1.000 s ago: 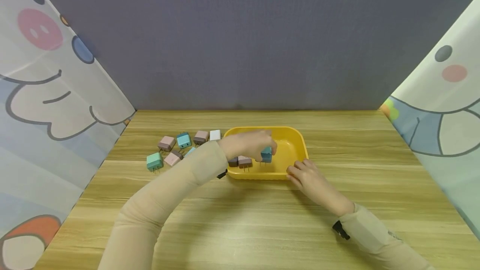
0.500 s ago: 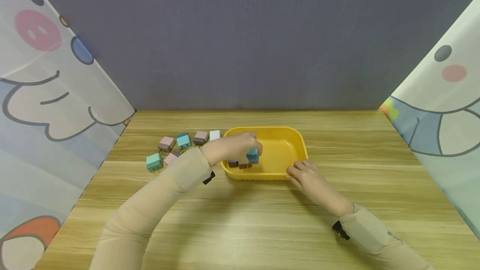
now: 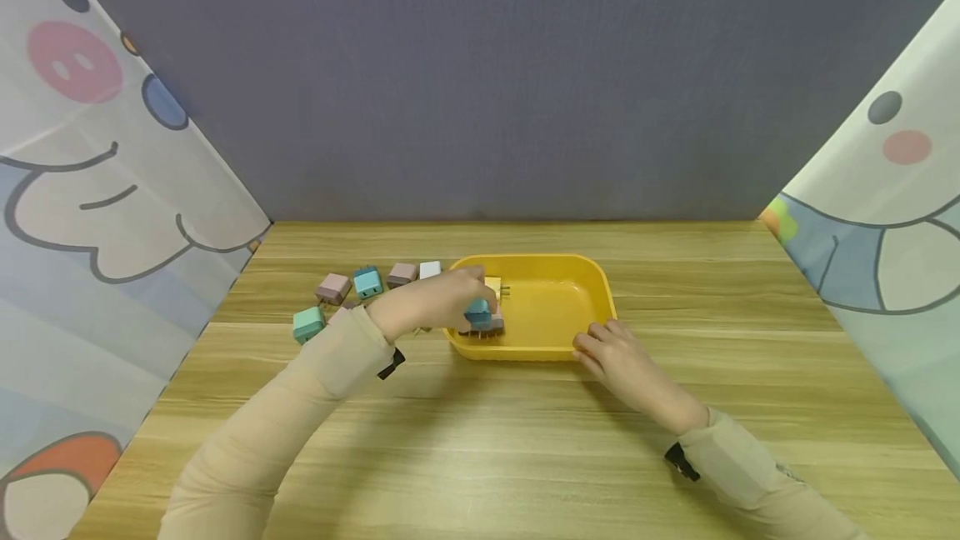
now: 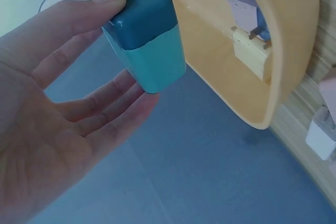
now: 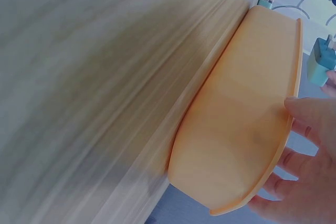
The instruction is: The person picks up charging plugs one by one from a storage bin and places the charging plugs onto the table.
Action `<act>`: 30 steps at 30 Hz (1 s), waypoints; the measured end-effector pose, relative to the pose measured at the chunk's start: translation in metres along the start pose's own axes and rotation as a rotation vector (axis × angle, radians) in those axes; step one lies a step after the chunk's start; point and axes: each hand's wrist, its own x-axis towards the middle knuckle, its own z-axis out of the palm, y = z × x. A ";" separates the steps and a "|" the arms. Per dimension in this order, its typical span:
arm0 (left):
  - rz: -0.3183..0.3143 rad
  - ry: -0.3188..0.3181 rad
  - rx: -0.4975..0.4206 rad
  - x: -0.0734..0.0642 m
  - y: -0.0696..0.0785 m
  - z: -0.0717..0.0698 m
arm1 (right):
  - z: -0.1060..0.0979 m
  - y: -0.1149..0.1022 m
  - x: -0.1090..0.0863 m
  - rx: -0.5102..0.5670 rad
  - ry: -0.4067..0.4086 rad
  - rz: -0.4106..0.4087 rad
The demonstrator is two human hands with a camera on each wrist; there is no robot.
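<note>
My left hand [image 3: 435, 300] pinches a blue two-tone plug charger [image 3: 477, 314] over the left end of the yellow tray [image 3: 555, 317]. In the left wrist view, the thumb presses the darker cap of this charger [image 4: 144, 45] beside its metal prongs, and fingertips support its lighter end. Inside the tray, a yellow charger [image 3: 492, 286] shows next to the hand, with a pinkish charger [image 4: 244, 6] near it; other chargers there are partly hidden. My right hand [image 3: 626, 361] holds the tray's front right corner, thumb outside the wall [image 5: 231, 108] and fingers over the rim.
Several chargers lie on the wooden table left of the tray, among them a green one [image 3: 308, 323], a blue one [image 3: 367, 282], a pink one [image 3: 333, 287] and a white one [image 3: 430, 271]. My left forearm [image 3: 277, 415] partly covers this group. A grey panel [image 3: 480, 90] stands behind the table.
My left hand has moved left from the tray's middle to its left end, still holding the blue charger. The yellow charger has come into view. My right hand and the tray stay put.
</note>
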 end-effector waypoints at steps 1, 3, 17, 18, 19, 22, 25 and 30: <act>0.000 0.004 -0.001 -0.001 -0.001 0.000 | 0.000 0.000 0.000 -0.001 0.002 -0.001; 0.002 0.011 -0.001 -0.004 -0.002 0.000 | 0.000 0.000 0.000 -0.002 0.005 -0.003; -0.030 0.085 -0.044 -0.028 -0.014 0.007 | -0.001 -0.002 0.001 -0.006 0.007 -0.012; -0.031 0.089 -0.048 -0.029 -0.016 0.008 | -0.001 -0.002 0.000 -0.007 0.005 -0.010; -0.031 0.093 -0.053 -0.030 -0.017 0.008 | -0.001 -0.002 0.001 -0.006 0.002 -0.009; -0.037 0.109 -0.068 -0.035 -0.022 0.010 | -0.001 -0.003 0.001 -0.007 -0.003 -0.006; -0.035 0.125 -0.072 -0.039 -0.026 0.011 | -0.001 -0.003 0.001 -0.007 -0.001 -0.008; -0.026 0.131 -0.083 -0.045 -0.031 0.015 | 0.000 -0.002 0.001 -0.006 0.014 -0.013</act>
